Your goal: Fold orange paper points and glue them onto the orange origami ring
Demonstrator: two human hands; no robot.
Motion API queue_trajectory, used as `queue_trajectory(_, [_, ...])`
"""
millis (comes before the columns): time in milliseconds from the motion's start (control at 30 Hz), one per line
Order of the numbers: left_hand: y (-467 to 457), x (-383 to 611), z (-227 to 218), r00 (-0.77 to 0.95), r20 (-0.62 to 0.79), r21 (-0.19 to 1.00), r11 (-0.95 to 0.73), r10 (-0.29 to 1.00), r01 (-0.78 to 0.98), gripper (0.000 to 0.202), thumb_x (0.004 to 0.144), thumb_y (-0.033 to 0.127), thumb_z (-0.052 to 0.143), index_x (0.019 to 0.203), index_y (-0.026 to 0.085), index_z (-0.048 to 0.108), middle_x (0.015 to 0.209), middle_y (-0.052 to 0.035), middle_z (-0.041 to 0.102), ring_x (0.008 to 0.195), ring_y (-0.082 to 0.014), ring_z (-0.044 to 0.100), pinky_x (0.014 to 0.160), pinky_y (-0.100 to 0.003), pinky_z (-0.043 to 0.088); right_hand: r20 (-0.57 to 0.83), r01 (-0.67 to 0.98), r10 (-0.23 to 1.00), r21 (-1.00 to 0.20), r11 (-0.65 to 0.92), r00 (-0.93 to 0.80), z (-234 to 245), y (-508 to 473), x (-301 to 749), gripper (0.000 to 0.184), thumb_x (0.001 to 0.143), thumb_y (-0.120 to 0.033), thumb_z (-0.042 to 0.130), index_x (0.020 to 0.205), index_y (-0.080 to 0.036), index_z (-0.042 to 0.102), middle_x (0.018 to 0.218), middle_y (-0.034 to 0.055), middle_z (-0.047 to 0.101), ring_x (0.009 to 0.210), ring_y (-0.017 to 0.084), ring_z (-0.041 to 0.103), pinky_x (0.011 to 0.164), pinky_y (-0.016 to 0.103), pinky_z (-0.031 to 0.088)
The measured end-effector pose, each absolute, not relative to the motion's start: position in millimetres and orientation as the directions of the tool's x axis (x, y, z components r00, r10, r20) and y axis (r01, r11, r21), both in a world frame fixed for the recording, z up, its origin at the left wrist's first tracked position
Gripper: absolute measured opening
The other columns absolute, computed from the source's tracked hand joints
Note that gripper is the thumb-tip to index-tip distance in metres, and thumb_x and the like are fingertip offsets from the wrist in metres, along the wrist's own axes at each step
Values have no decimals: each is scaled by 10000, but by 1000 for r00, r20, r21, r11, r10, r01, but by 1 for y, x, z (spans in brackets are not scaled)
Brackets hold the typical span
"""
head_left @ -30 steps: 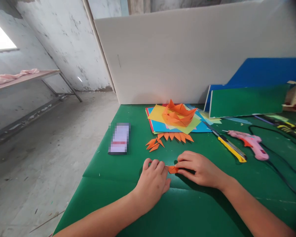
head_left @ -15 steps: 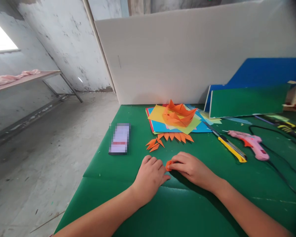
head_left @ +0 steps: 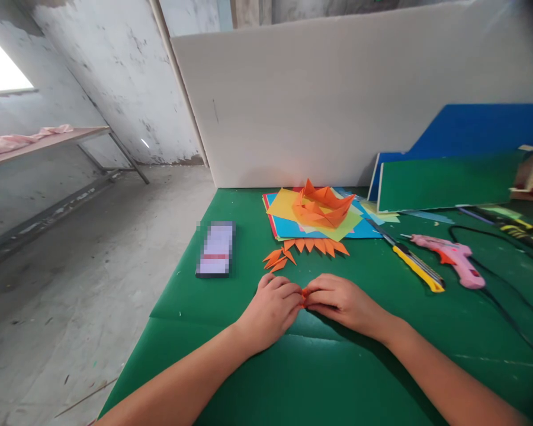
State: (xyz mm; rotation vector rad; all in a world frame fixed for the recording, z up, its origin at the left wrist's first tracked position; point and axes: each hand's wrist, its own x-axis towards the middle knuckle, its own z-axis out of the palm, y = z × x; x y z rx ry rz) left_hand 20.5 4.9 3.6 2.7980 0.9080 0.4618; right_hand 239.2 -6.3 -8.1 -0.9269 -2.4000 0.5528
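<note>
Between my fingertips is a small orange folded paper piece [head_left: 304,297], mostly hidden by the fingers. My left hand [head_left: 273,305] is closed on its left side, and my right hand [head_left: 342,300] pinches it from the right. Both hands rest low over the green table [head_left: 288,378]. Just beyond them lie several loose orange folded paper pieces [head_left: 275,258], with a row of pointed orange pieces [head_left: 317,245] along the edge of a paper stack. On the stack of coloured paper [head_left: 282,204] sits an orange folded paper ring with upright points [head_left: 333,198].
A phone [head_left: 216,248] with a blurred screen lies at the left. To the right are a yellow utility knife [head_left: 417,267] and a pink glue gun [head_left: 453,251] with its black cord. Green [head_left: 448,180] and blue boards [head_left: 484,130] lean before a white panel [head_left: 337,94].
My left fingers have closed in on the orange folded paper piece and now meet my right fingertips. Less of the piece shows. The things on the table have not moved.
</note>
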Motion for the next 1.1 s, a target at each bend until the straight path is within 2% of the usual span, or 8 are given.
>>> queue_trajectory(133, [11,17,7,781,212,292,-800,588,523,194,945,210,494,962,275,676,1081,52,691,1016,-129,545,959,-333,326,303,505,721,-548,667,-623,-9,-6,237,227,966,-289,476,962,-224,693,976,67,676,904,186,598,780,328,494])
queue_trajectory(300, [14,22,6,722,212,394,-733,659,554,159,931,300,543,913,278,699,1020,53,712,996,-158,540,949,-357,321,274,560,793,-586,586,-543,-11,-6,231,147,923,-246,538,840,-207,653,887,50,642,873,186,583,783,331,475])
queue_trajectory(533, [10,26,5,648,224,363,-679,728,638,131,889,337,600,897,301,726,1004,11,685,1021,-199,518,917,-390,335,301,596,840,-598,536,-453,-15,-7,224,81,870,-218,589,794,-200,611,843,39,600,835,186,566,723,315,466])
queue_trajectory(1100, [9,26,3,584,190,487,-592,789,642,94,872,334,633,867,283,712,985,29,650,974,-183,490,891,-379,328,256,637,883,-617,462,-393,-16,-8,220,83,821,-149,625,763,-198,589,821,18,557,800,174,549,700,300,442])
